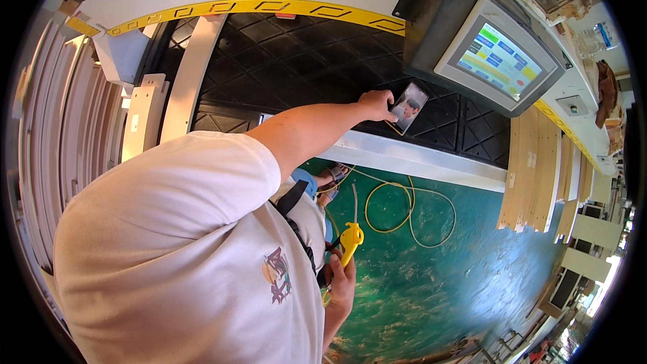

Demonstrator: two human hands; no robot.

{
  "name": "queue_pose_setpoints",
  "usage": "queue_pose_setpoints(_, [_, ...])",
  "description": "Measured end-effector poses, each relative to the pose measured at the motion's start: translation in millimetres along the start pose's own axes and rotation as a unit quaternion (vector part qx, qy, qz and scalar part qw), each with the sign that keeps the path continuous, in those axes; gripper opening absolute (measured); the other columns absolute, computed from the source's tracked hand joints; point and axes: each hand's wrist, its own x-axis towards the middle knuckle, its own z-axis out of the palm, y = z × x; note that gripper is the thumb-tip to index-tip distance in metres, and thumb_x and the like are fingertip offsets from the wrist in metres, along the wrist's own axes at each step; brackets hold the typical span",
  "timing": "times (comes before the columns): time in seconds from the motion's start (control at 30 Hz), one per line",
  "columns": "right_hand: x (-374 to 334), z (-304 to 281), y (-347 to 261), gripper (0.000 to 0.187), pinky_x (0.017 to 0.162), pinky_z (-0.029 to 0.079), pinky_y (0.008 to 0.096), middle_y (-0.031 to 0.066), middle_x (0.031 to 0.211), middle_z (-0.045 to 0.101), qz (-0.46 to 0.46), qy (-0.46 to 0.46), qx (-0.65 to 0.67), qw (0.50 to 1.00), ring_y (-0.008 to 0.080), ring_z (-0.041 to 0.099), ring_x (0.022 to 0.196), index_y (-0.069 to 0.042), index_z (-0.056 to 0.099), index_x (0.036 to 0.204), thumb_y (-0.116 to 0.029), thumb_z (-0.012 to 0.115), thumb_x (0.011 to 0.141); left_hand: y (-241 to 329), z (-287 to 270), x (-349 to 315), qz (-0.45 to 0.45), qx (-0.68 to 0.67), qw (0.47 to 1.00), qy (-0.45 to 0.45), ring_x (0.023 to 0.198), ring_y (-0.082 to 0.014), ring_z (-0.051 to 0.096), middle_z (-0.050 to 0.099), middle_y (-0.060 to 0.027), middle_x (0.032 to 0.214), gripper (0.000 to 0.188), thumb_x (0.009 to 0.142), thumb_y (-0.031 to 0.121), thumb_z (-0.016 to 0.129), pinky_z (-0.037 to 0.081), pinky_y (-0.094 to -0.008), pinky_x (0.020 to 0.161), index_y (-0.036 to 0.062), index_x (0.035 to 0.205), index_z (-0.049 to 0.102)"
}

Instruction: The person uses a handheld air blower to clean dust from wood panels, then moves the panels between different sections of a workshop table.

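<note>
My left hand [379, 105] reaches forward with curled fingers closed at the near-left edge of a smartphone [409, 109]. A picture of a person fills the phone's lit screen, and the phone is tilted over a black, diamond-patterned panel [283, 61]. Lower down, beside my waist, my right hand [342, 280] is wrapped around the handle of a yellow air blow gun [350, 241]. Its thin metal nozzle points forward, away from me. Part of the right-hand grip is hidden behind the gun and my body.
A touchscreen control panel [499, 57] juts out at the right. A white rail [418, 158] runs along the near side of the black panel. Coiled yellow hose [389, 230] lies on the green floor [431, 276]. Wooden boards [529, 168] stand at the right.
</note>
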Motion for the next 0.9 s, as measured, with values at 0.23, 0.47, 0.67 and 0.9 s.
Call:
queue_pose_setpoints(0.23, [3, -3, -13, 0.034, 0.040, 0.029, 0.0219, -0.0016, 0.076, 0.059, 0.001, -0.012, 0.010, 1.000, 0.0041, 0.041, 0.046, 0.002, 0.062, 0.129, -0.024, 0.060, 0.107, -13, 2, 17, 0.028, -0.028, 0.999, -0.016, 0.095, -0.0285, 0.073, 0.075, -0.0127, 0.101, 0.054, 0.078, 0.034, 0.087, 0.056, -0.0385, 0.084, 0.0038, 0.118, 0.067])
queue_pose_setpoints(0.47, [6, -2, -18, 0.038, 0.038, 0.031, 0.0217, 0.0062, 0.098, 0.066, -0.008, -0.003, -0.006, 1.000, 0.0043, 0.042, 0.044, -0.001, 0.054, 0.140, -0.023, 0.057, 0.109, -8, -6, 14, 0.034, -0.054, 0.996, -0.057, 0.098, -0.0270, 0.072, 0.074, -0.0139, 0.107, 0.051, 0.080, 0.028, 0.085, 0.055, -0.0368, 0.086, 0.0016, 0.120, 0.066])
queue_pose_setpoints(0.67, [1, -4, -18, 0.040, 0.039, 0.032, 0.0206, 0.0070, 0.107, 0.067, -0.027, -0.015, -0.002, 1.000, 0.0034, 0.042, 0.046, -0.003, 0.050, 0.144, -0.019, 0.056, 0.109, -11, -3, 16, 0.038, -0.050, 0.997, -0.050, 0.096, -0.0255, 0.072, 0.075, -0.0127, 0.103, 0.052, 0.080, 0.028, 0.085, 0.055, -0.0359, 0.085, 0.0013, 0.121, 0.066])
queue_pose_setpoints(0.9, [5, -1, -13, 0.042, 0.041, 0.031, 0.0213, -0.0016, 0.077, 0.059, 0.006, -0.035, -0.031, 0.999, 0.0034, 0.041, 0.047, -0.002, 0.054, 0.143, -0.024, 0.061, 0.107, -12, 0, 16, 0.041, -0.041, 0.997, -0.047, 0.094, -0.0253, 0.073, 0.075, -0.0122, 0.100, 0.054, 0.079, 0.027, 0.085, 0.056, -0.0360, 0.084, 0.0015, 0.122, 0.065])
